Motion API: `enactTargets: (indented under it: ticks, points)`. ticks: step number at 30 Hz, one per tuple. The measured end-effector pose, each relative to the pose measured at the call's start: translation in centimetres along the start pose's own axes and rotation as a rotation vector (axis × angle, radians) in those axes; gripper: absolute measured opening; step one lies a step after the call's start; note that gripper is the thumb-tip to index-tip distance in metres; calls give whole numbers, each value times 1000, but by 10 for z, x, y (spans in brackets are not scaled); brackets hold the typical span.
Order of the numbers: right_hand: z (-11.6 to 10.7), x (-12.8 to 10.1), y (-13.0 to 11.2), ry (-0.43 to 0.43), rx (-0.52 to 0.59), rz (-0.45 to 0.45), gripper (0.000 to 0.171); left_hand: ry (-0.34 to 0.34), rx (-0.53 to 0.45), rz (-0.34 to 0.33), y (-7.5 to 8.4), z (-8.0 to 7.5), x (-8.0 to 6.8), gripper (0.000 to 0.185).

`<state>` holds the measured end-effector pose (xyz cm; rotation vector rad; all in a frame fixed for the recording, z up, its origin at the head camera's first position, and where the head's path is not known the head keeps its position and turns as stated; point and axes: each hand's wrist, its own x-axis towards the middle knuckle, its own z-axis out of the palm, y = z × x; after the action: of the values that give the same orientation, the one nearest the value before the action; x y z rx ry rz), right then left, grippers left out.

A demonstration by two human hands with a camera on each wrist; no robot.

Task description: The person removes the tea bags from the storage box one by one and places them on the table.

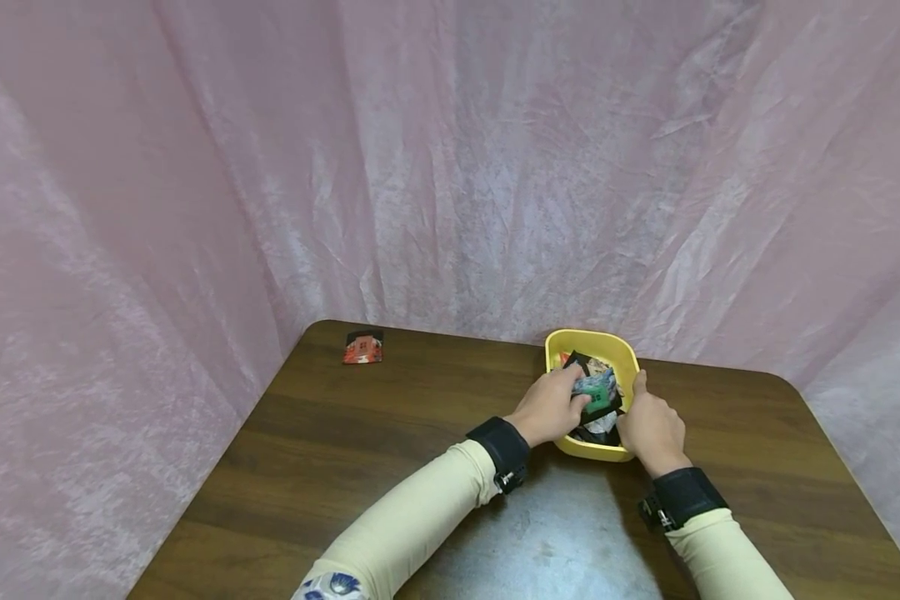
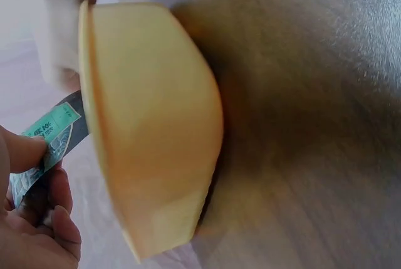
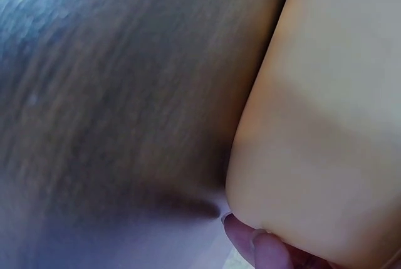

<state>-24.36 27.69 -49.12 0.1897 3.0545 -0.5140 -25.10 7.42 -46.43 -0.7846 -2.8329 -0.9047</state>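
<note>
A yellow plastic container stands near the far side of the table with several small flat packets in it. Over its left side reaches my left hand, pinching a green and black printed packet between thumb and fingers. In the left wrist view, that packet shows a green label beside the container's rim. My right hand grips the container by its right side. In the right wrist view, fingertips curl against the container's outer wall; the rest of that hand is out of frame.
A red and black flat packet lies alone at the table's far left corner. The brown wooden table has rounded far corners. Pink curtains hang right behind its far edge and along the sides.
</note>
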Motion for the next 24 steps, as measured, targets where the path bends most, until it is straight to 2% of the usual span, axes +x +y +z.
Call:
enactTargets:
  ticks: [6, 9, 18, 21, 24]
  points:
    - [1, 0, 0, -11, -7, 20, 94, 40, -95, -10, -7, -22, -4, 18]
    - [1, 0, -1, -14, -8, 22, 94, 61, -109, -22, -14, -36, -7, 19]
    - [2, 0, 0, -1, -14, 19, 95, 181, 59, 26, -52, -80, -21, 15]
    - [2, 1, 0, -9, -14, 21, 96, 201, 111, 26, -69, -89, -31, 15]
    - [2, 1, 0, -15, -14, 25, 95, 226, 152, -4, -86, -93, -42, 13]
